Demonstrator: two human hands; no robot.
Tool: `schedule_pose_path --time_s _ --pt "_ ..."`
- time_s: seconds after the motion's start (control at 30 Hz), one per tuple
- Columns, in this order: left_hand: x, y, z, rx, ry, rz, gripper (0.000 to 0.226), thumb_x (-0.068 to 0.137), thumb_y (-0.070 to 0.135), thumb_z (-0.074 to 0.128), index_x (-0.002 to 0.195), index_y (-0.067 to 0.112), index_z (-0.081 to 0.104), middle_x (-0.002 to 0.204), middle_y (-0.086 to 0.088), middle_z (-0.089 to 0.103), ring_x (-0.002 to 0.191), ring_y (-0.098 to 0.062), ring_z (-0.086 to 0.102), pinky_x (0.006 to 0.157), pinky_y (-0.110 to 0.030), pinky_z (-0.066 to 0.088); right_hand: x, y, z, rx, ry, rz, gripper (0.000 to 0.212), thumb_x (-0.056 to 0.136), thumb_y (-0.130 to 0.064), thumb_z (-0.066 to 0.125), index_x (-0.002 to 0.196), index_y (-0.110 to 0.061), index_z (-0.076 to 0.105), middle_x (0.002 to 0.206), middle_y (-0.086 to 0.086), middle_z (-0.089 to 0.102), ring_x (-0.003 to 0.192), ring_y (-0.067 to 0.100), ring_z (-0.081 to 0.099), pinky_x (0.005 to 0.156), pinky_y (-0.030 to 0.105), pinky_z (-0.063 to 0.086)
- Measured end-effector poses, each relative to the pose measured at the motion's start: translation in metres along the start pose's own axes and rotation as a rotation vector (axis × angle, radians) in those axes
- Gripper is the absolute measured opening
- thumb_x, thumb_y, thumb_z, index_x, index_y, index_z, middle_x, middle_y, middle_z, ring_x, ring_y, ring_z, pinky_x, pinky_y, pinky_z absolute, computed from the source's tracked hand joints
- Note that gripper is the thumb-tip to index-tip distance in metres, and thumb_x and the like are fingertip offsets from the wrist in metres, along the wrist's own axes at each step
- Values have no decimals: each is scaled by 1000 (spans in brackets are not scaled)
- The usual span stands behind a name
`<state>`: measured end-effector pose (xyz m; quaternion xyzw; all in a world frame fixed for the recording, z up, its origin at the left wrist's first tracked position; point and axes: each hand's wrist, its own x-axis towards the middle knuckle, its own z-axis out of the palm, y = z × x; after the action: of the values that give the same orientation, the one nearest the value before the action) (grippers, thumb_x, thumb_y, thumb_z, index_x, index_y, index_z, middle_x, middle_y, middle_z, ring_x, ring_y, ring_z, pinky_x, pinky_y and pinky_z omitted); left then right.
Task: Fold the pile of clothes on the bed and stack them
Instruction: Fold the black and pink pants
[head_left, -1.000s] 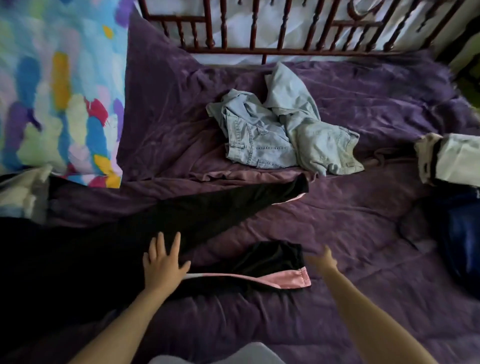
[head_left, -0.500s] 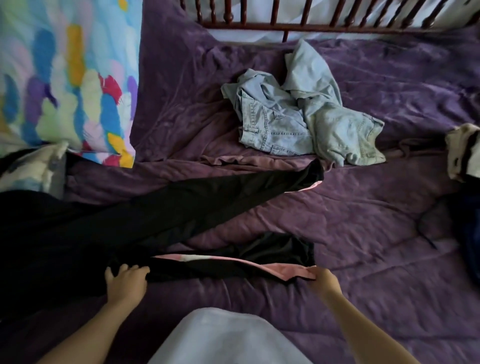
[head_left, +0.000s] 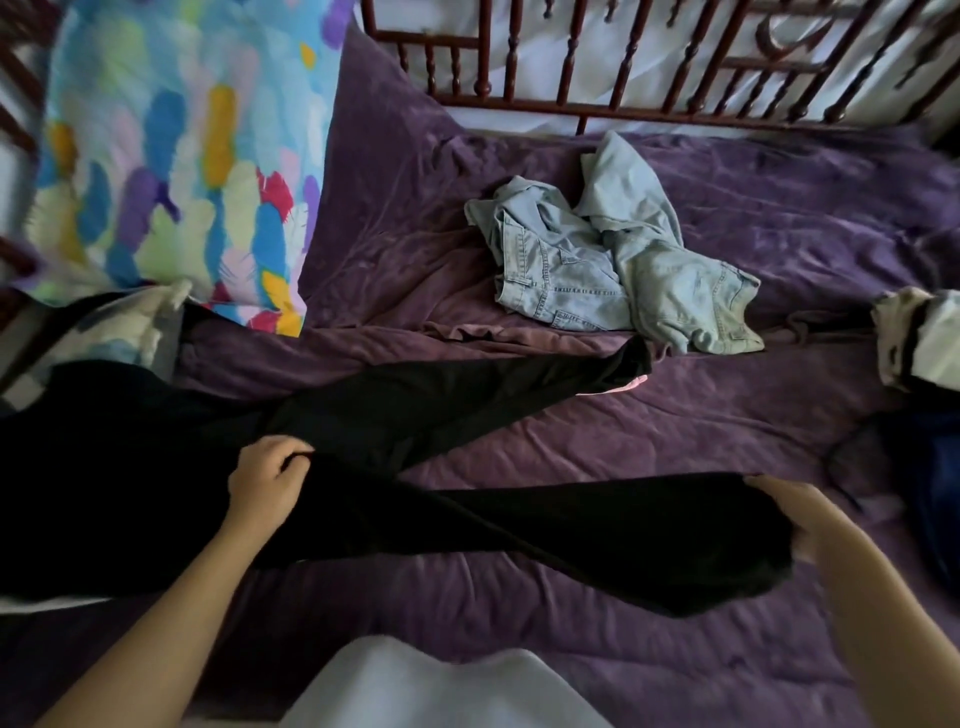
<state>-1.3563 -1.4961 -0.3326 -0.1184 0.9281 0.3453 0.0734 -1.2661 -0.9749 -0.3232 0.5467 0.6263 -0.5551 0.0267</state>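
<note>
Black trousers (head_left: 415, 415) lie spread across the purple bed cover (head_left: 623, 426). Their far leg reaches toward the middle of the bed, with a pink edge at its end. The near leg is stretched out between my hands. My left hand (head_left: 265, 480) grips the black cloth near the crotch. My right hand (head_left: 795, 514) grips the hem end of that near leg, at the right. A crumpled heap of light blue jeans (head_left: 608, 270) lies beyond, near the headboard.
A bright multicoloured pillow (head_left: 171, 156) stands at the back left. A dark wooden spindle headboard (head_left: 649, 78) runs along the far edge. White and dark blue folded clothes (head_left: 924, 343) sit at the right edge. White and grey cloth (head_left: 104, 332) lies at the left.
The near trouser leg was bunched with its pink lining showing; both hands gripped it and pulled it out straight to the right, so it now shows only black.
</note>
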Motion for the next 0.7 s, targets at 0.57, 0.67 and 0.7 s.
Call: schedule_pose_path --time_s 0.57,0.67,0.7 --pt "-62 -59 62 844 -644 -45 63 95 38 43 149 30 12 157 0 11 142 -23 15 110 -37 26 -13 127 84 -958 -237 -183 72 88 -12 53 149 -25 18 149 18 20 128 38 39 102 39 39" --pt "-60 -54 63 870 -623 -43 62 95 36 42 149 30 12 154 1 20 138 -22 23 108 -37 28 -14 112 94 -1294 -225 -350 68 93 -17 45 149 -32 9 158 7 0 139 31 21 107 39 30" --pt "-60 -52 64 873 -615 -45 62 96 36 42 149 29 11 151 1 24 136 -21 26 107 -37 29 -12 108 98 -1409 -227 -437 67 94 -19 42 149 -32 7 158 5 -3 142 29 15 109 39 27"
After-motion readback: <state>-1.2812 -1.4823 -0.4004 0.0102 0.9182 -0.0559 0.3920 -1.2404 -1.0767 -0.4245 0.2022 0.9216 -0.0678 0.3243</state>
